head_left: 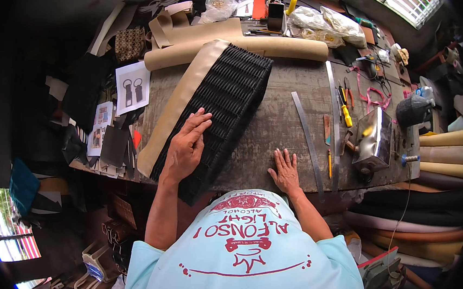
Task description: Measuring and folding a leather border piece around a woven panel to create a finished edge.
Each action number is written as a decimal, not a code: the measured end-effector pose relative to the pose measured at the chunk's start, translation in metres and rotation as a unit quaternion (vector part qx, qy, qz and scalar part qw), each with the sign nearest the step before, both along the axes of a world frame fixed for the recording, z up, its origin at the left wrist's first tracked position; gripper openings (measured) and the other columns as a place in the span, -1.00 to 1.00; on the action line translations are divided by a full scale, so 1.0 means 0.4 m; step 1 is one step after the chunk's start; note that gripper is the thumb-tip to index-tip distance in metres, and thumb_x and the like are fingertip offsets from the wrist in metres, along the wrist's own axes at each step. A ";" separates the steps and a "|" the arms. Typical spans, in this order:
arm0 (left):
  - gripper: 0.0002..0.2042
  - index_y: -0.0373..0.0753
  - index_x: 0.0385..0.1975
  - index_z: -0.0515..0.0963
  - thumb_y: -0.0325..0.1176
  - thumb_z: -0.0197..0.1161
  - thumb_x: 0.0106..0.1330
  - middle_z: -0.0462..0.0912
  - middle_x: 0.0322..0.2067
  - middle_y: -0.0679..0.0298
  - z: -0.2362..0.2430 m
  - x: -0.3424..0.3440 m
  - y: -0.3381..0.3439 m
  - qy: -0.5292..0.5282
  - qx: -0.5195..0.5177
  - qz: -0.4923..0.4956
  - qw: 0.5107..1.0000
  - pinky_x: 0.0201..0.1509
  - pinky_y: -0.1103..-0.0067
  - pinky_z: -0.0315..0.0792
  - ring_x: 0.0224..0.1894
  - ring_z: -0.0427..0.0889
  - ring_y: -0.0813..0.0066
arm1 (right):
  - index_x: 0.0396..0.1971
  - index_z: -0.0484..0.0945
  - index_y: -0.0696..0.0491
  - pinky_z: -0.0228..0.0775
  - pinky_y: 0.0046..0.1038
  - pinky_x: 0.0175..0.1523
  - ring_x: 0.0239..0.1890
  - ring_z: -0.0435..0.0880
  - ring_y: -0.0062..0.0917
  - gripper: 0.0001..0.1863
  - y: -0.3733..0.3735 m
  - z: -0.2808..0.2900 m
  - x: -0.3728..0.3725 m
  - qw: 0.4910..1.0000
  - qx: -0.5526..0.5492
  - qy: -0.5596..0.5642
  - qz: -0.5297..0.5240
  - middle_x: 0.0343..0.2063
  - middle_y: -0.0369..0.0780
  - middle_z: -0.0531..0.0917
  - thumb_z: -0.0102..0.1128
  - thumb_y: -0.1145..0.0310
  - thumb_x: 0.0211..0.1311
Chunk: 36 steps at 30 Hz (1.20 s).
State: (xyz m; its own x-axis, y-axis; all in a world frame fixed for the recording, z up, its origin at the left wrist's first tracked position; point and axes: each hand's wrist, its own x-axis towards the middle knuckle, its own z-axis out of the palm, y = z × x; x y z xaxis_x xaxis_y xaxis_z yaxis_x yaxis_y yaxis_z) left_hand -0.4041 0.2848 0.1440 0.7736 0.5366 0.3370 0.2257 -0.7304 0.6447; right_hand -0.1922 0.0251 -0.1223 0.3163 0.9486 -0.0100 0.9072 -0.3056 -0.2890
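Note:
A long black woven wicker piece (pixel 226 92), box-like in shape, lies slanted on the worktable (pixel 277 115). A smooth tan band (pixel 190 87) runs along its left edge. On the near part of the weave rests my left hand (pixel 189 144), its fingers stretched out and nothing gripped. My right hand (pixel 285 173) lies flat on the tabletop near the front edge, fingers spread. Nearest to it are a metal ruler (pixel 306 126) and a yellow pencil (pixel 329 164).
A tan roll of material (pixel 293 48) lies behind the wicker piece. To the right are a yellow-handled screwdriver (pixel 346 114), red pliers (pixel 347 93) and a shiny metal box (pixel 374 142). Printed picture sheets (pixel 132 88) lie left; rolled materials (pixel 445 155) fill the far right.

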 end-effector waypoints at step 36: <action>-0.60 -0.34 0.06 0.57 -0.74 0.02 0.25 0.53 0.19 0.14 0.022 0.019 -0.018 0.059 0.007 0.031 0.998 0.43 0.36 0.23 0.38 0.35 0.18 | 0.39 0.11 0.28 -0.38 0.00 0.53 0.53 -0.09 -0.13 -0.14 0.159 -0.023 0.066 0.997 0.039 -0.043 -0.048 0.44 0.05 0.09 -0.01 -0.13 0.37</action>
State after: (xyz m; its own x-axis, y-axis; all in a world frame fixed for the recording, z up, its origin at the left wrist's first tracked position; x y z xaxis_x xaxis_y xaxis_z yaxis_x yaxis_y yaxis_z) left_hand -0.3963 0.2776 0.1528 0.7738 0.5806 0.2533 0.3448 -0.7215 0.6004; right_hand -0.1660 0.0886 -0.1314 0.4022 0.9107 0.0936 0.8975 -0.3720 -0.2368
